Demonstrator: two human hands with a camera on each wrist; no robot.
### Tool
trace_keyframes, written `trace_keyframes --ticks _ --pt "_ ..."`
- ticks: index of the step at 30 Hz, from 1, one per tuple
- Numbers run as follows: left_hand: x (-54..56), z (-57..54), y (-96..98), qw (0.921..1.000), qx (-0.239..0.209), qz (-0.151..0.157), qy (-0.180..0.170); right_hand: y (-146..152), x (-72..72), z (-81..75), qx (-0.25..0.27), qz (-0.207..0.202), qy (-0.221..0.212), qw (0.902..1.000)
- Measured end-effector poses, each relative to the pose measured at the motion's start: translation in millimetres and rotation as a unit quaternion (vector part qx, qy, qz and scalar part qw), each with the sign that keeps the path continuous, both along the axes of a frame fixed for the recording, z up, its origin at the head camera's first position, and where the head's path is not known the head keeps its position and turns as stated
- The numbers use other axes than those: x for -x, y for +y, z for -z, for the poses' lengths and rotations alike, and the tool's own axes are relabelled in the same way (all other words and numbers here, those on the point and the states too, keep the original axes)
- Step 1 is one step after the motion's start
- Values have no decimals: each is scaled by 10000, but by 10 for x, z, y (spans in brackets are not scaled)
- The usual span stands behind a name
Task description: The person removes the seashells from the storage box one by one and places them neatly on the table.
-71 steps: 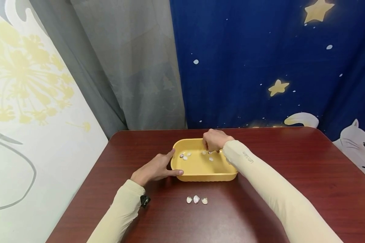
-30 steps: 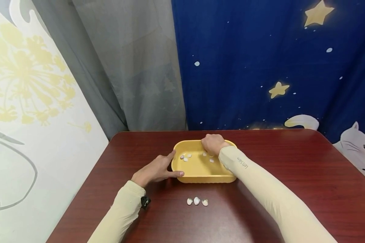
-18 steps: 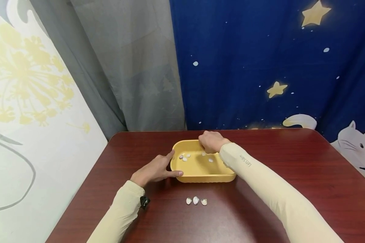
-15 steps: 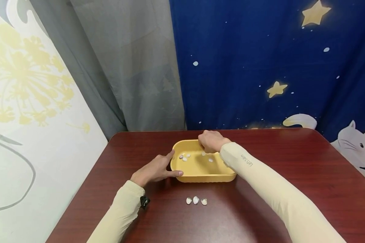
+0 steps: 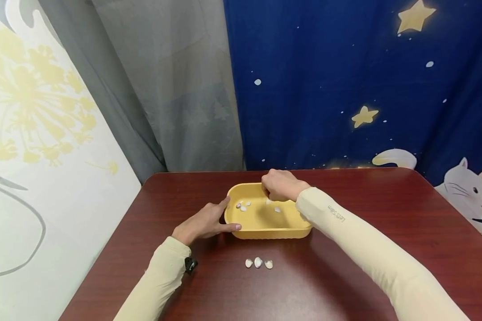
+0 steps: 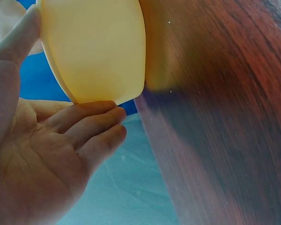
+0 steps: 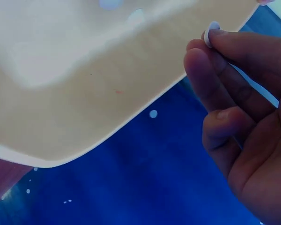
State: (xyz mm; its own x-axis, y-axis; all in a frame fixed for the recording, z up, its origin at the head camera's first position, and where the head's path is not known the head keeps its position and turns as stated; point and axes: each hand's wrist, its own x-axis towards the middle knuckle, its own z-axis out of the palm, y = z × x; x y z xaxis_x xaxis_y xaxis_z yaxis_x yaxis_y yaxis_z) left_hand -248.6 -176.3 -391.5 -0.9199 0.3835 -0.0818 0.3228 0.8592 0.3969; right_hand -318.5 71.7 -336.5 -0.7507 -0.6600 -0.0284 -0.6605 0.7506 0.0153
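Note:
Small white seashells lie inside a yellow plastic basin [image 5: 271, 234]: a cluster of three shells [image 5: 243, 208] at its left and another shell [image 5: 277, 209] near the middle. My left hand [image 5: 202, 224] spreads across the basin's left end. Its thumb is at the front corner, its nearly straight fingers along the side; the left wrist view shows the fingers against the outer wall. Over the basin's back part, my right hand [image 5: 282, 185] pinches a white shell [image 7: 210, 33] between thumb and fingers, clear in the right wrist view but hidden by the hand in the head view.
Three white shells [image 5: 258, 262] lie in a row on the dark red wooden table [image 5: 385, 223], in front of the basin. A grey and blue curtain [image 5: 325, 80] hangs right behind the table, and a white wall panel [image 5: 44, 178] stands at the left.
My right hand dips low into the basin's back right, then rises and shifts slightly left. The shell near it at the start is no longer seen there. My left hand and the basin stay put.

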Motion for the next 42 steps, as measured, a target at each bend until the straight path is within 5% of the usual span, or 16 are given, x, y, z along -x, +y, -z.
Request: trace_keyframes --ticks 17,29,42 --pt "29 -14 7 9999 154 -30 18 206 -436 -162 728 -460 112 9962" --pt "14 -13 9 9999 130 -27 -24 312 -619 -177 1168 -646 99 9910" --pt "12 -1 6 9999 149 -1 67 415 -813 -46 1457 -952 167 9846"
